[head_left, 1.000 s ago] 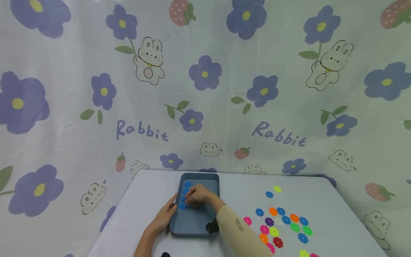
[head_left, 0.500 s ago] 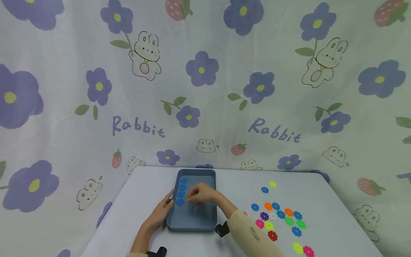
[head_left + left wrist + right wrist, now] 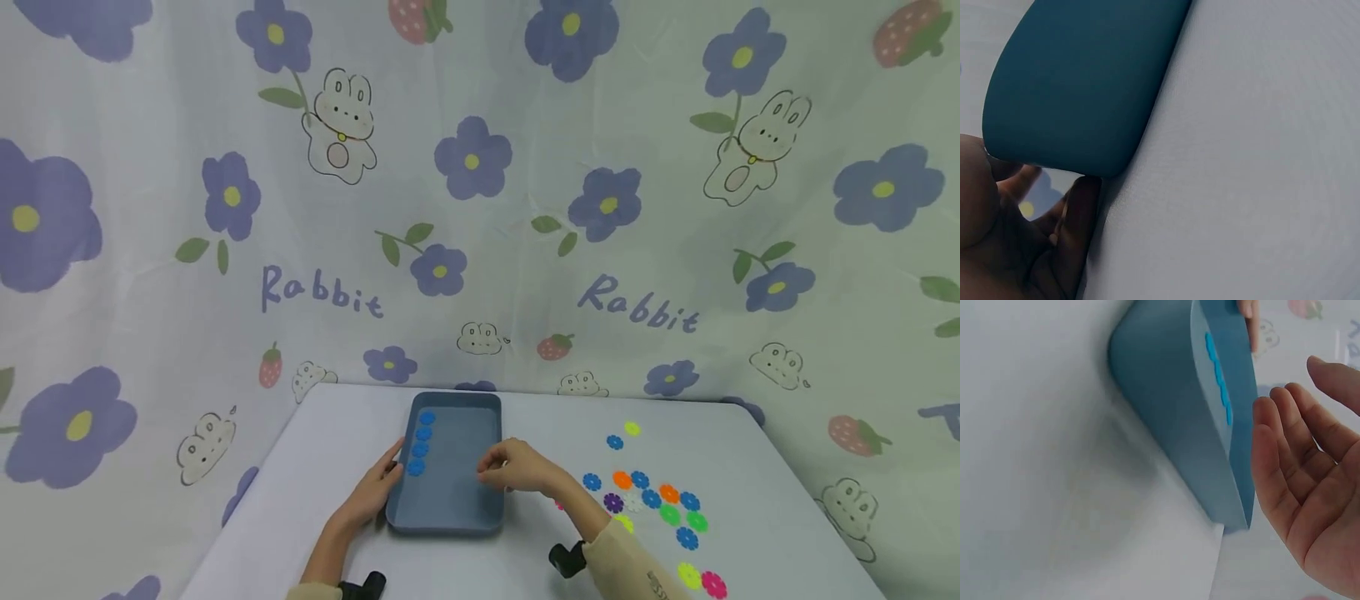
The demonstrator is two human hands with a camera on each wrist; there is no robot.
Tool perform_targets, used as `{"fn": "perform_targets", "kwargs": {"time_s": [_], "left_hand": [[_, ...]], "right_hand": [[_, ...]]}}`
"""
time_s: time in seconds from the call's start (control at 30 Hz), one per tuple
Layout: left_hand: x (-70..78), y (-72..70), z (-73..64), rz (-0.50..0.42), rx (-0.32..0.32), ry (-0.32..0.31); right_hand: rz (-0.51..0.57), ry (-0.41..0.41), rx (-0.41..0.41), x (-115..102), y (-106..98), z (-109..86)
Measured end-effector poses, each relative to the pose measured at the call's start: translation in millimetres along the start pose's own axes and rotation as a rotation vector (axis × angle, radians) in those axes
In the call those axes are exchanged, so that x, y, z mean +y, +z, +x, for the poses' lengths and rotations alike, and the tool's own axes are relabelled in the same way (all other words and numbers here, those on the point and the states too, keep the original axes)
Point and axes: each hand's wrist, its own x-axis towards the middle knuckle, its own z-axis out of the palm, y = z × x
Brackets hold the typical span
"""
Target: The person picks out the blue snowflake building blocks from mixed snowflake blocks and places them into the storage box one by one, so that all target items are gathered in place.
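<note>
A blue-grey rectangular tray [image 3: 452, 523] lies on the table, with several blue flower-shaped discs [image 3: 421, 449] lined up along its left side. My left hand [image 3: 365, 493] holds the tray's left edge; in the left wrist view its fingers [image 3: 1080, 215] meet the tray wall [image 3: 1079, 87], and part of the grip is hidden behind it. Over the tray's right rim hovers my right hand [image 3: 517, 467]. The right wrist view shows that palm [image 3: 1329, 506] bare, fingers loosely bent and nothing held.
Right of the tray, loose flower-shaped discs in several colours are scattered on the white table [image 3: 540, 425], among them an orange disc [image 3: 670, 494], a green disc [image 3: 670, 515] and a pink disc [image 3: 714, 585]. A patterned curtain [image 3: 480, 233] hangs behind.
My right hand has moved from the row of blue discs rightward to the tray's right rim. The left hand stays at the tray's left edge. The head view has shifted slightly.
</note>
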Motion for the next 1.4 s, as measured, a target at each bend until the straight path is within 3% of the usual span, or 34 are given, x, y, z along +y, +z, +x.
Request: {"fn": "perform_targets", "kwargs": {"time_s": [0.17,0.87,1.4], "left_hand": [[-2.4,0.3,-1.1,-0.008,0.010,-0.012],[0.5,0.0,-1.8,-0.020,0.004,-0.004],[2.5,2.5,-0.5,-0.012,0.003,-0.011]], "right_hand": [[-0.007,-0.006,0.026,11.4,-13.8,-19.1],[0.014,0.154,0.239,68.4,-88.5,-79.6],[-0.070,0.314,0.438,119.9,-87.9,-97.8]]}}
